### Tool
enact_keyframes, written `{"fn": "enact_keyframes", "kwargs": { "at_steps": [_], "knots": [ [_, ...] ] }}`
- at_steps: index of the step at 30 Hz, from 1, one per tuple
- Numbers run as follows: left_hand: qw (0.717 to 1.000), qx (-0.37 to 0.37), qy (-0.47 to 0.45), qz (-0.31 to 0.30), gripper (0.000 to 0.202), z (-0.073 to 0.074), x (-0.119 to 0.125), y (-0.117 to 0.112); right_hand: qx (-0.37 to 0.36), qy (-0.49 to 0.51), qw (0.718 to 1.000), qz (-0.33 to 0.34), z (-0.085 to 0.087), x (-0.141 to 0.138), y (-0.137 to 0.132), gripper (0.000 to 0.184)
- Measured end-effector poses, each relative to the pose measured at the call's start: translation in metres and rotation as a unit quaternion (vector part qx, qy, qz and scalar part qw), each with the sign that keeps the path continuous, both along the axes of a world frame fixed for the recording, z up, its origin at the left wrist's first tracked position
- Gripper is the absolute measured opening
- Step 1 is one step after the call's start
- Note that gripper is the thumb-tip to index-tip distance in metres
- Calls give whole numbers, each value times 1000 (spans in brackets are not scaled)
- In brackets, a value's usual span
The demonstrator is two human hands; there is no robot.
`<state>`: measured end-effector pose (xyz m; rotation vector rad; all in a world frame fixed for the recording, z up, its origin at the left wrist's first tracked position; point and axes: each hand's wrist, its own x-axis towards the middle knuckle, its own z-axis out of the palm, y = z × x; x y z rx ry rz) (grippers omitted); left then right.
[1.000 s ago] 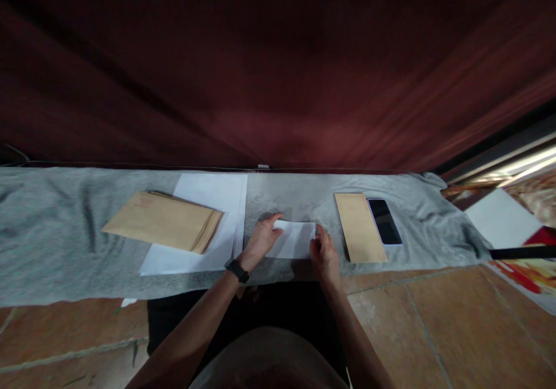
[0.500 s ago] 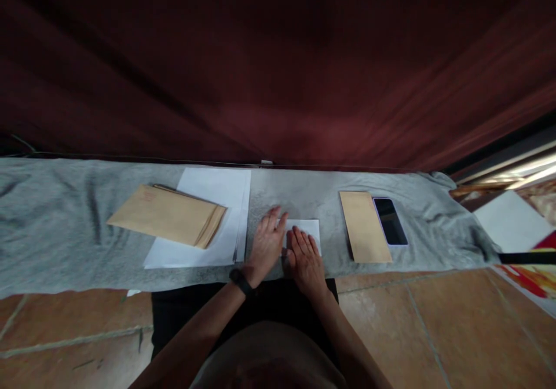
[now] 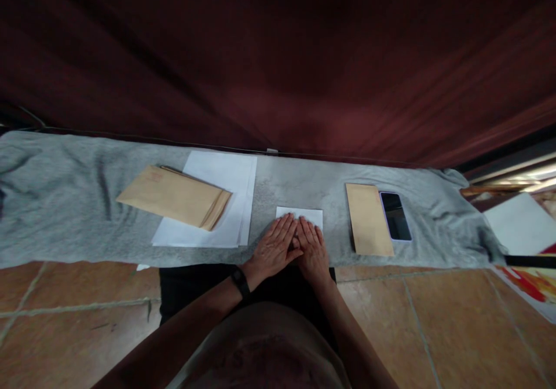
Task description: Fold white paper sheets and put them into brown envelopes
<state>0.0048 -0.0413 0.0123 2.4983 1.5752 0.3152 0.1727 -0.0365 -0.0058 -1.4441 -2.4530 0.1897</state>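
White paper: on grey cloth, under both hands; looks already folded small.
Left hand: flat, fingers straight, gripping nothing.
Right hand: flat too, gripping nothing.
White sheets: leftward, apparently unfolded, partly under brown envelopes.
Lone envelope: rightward, beside phone.

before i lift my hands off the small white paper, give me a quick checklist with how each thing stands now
1. Both hands on the small white paper: ok, left hand and right hand lie side by side on it.
2. Its near edge flat: cannot tell, hands cover it.
3. Single brown envelope clear of that paper: ok, to its right.
4. Smartphone clear too: ok, beyond that envelope.
5. Stacked brown envelopes off the large white sheets: not ok, overlapping them.
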Motion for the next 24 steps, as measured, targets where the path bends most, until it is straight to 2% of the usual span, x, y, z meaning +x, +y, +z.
{"fn": "enact_keyframes", "kwargs": {
  "at_steps": [7, 24],
  "knots": [
    [1000, 0, 4, 2, 80, 0, 0, -2, 4, 4, 1000, -27, 1, 9, -1, 56],
    [997, 31, 27, 62, 82, -5, -13, -12, 42, 12, 995, -94, -8, 40, 1, 57]
  ]
}}
